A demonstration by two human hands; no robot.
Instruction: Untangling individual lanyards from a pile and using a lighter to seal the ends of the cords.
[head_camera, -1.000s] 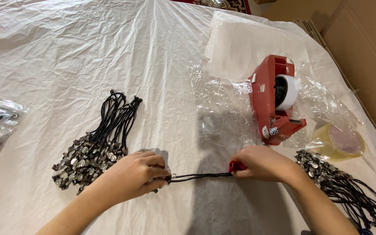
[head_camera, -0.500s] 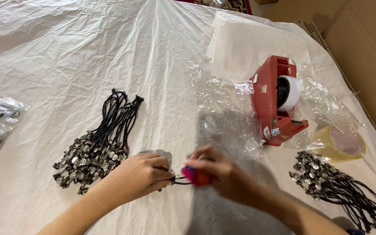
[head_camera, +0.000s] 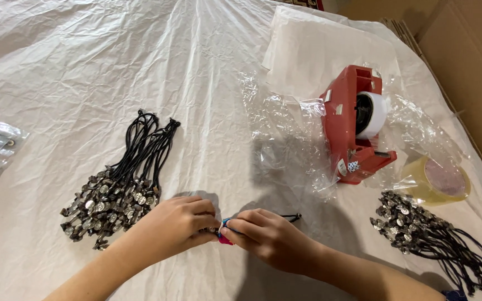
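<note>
While the left hand (head_camera: 177, 226) and right hand (head_camera: 269, 237) meet at the near edge of the white sheet (head_camera: 85, 67), both are curled tight, fingertips pinched on a black cord (head_camera: 288, 217) with what looks like a small pink piece (head_camera: 224, 239) between them — it's mostly hidden. One cord end pokes out past the right knuckles. A bundle of cords (head_camera: 121, 187) lies just left of the hands, a second bundle (head_camera: 433, 239) lies well to the right, and the red tape dispenser (head_camera: 355, 125) stands beyond — beside a tape roll (head_camera: 436, 181).
</note>
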